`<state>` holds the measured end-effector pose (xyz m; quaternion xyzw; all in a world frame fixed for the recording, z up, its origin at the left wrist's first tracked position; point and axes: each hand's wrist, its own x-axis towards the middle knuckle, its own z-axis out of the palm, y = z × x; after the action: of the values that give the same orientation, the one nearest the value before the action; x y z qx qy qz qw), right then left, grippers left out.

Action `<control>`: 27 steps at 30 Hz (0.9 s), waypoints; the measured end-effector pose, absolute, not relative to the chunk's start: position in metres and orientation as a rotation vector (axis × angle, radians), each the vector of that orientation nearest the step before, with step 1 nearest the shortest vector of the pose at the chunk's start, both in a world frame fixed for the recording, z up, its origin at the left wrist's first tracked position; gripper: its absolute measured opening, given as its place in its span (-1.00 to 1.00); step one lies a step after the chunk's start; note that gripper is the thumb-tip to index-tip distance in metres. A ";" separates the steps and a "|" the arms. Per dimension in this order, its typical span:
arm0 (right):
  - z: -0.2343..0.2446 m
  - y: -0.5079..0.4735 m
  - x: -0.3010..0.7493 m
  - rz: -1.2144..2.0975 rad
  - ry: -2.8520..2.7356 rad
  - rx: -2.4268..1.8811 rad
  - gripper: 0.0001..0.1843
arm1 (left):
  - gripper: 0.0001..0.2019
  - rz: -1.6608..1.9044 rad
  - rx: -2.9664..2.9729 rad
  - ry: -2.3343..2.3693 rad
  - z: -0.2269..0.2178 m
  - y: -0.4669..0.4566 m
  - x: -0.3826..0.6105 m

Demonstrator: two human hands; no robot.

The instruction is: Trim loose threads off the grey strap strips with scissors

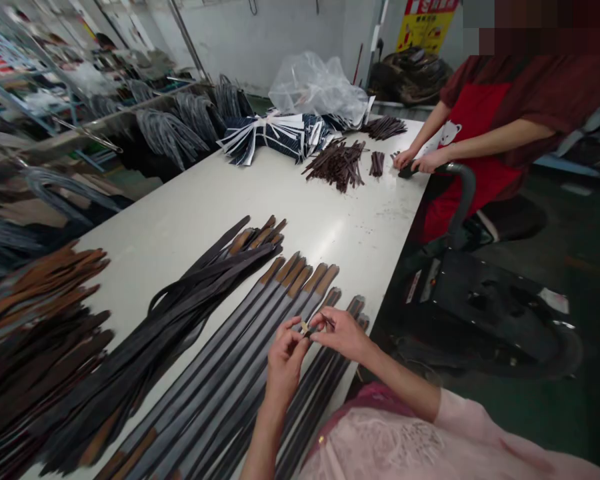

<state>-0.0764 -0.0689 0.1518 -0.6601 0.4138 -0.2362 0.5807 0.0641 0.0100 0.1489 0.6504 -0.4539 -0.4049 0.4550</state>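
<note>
Just above the strips near the table's right edge, my left hand [284, 353] is closed in a pinch on a small pale, yellowish piece [305, 328] with a dark part below it. Its exact kind is too small to tell. My right hand [344, 335] meets it from the right, fingers pinched on a thin dark strip [329, 322]. Beneath both hands lie long grey straps [230, 353] with brown ends, side by side in a row. Darker straps [313, 393] lie to their right, partly hidden by my hands.
A heap of black straps [180, 300] and brown straps [40, 287] lies on the left of the white table [170, 207]. Short dark strips [337, 163] and bundled patterned pieces [280, 133] are farther back. A co-worker in a red apron [473, 133] handles things at the right edge.
</note>
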 end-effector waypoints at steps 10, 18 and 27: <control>0.114 -0.067 -0.062 -0.516 1.041 -1.507 -0.93 | -0.85 -1.525 1.501 -1.013 0.121 -0.005 0.080; 0.067 -0.135 -0.078 -0.550 1.327 -1.541 -0.90 | -0.79 -1.763 1.718 -0.793 0.082 -0.021 0.105; 0.017 -0.233 -0.088 -0.563 1.631 -1.631 -0.83 | -0.68 -1.719 1.836 -0.688 0.042 -0.034 0.125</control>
<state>-0.0884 -0.2326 0.0166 -0.6371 0.6369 -0.2200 0.3742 0.1254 -0.0340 0.0422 0.6792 -0.2544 -0.6359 0.2638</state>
